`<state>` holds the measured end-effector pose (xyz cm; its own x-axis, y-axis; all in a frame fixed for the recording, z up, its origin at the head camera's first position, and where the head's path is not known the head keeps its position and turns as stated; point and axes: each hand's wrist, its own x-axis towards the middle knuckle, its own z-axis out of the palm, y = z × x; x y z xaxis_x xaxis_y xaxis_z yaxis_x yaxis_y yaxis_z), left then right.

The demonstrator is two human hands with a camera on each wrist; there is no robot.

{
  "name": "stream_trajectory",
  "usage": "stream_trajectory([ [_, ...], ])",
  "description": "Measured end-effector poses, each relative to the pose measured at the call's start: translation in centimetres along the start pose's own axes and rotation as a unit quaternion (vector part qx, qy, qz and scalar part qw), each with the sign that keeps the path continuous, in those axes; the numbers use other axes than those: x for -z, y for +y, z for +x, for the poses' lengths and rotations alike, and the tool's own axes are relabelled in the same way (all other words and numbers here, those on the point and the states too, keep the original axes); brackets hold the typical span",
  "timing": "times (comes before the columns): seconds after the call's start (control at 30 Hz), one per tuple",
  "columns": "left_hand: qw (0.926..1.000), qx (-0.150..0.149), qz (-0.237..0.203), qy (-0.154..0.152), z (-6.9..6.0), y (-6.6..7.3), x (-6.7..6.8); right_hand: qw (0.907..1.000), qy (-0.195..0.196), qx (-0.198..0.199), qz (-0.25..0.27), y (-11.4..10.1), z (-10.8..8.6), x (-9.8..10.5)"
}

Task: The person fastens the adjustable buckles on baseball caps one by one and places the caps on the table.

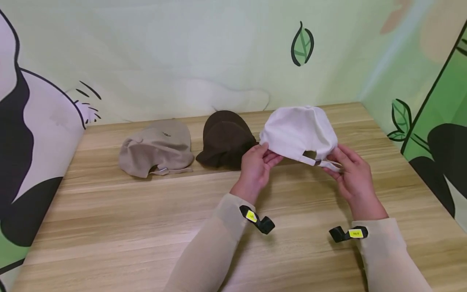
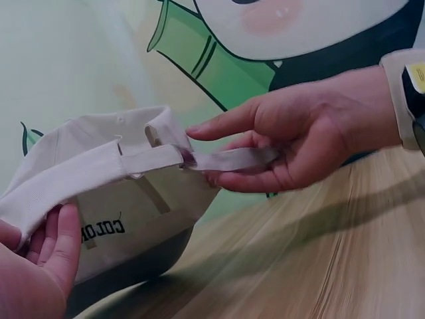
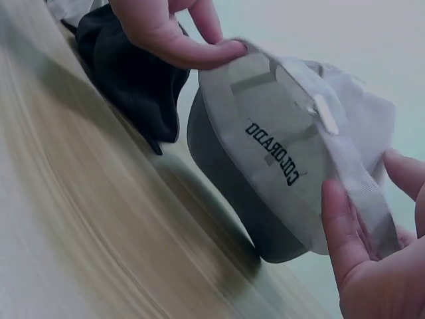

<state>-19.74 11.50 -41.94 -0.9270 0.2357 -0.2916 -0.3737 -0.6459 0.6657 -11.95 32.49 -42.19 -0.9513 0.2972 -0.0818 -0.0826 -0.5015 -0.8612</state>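
A white cap [image 1: 297,132] is held in both hands over the table, its back strap turned toward me. My left hand [image 1: 255,166] pinches the rim at the left, thumb on the outside. On the other side, my right hand [image 1: 355,174] grips the cap's edge by the loose end of the strap [image 2: 232,159]. Dark reversed lettering, COLORADO [image 3: 272,153], shows inside the cap in the right wrist view. Its darker brim [image 3: 226,193] points away and down, close to the tabletop. A dark brown cap [image 1: 228,140] lies just left of the white one.
Further left on the wooden table [image 1: 127,227] lies a beige cap [image 1: 157,144] with its strap facing me. A printed cloth backdrop [image 1: 164,52] with leaves and black-and-white figures stands behind the table and along its sides.
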Motion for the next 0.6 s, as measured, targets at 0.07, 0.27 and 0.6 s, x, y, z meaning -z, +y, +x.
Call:
stream_trajectory([
  [0.07,0.9999,-0.001,0.011,0.005,0.0,-0.1,0.2,0.9997,0.017,-0.001,-0.02,0.1,0.1,0.1],
  [0.27,0.9979,0.011,0.064,-0.001,0.2,-0.3,0.6,0.9968,0.048,-0.02,-0.061,0.4,0.6,0.4],
  [0.6,0.9902,0.04,0.133,-0.017,0.4,-0.9,1.1,0.9911,0.067,-0.052,-0.103,1.1,1.3,0.1],
])
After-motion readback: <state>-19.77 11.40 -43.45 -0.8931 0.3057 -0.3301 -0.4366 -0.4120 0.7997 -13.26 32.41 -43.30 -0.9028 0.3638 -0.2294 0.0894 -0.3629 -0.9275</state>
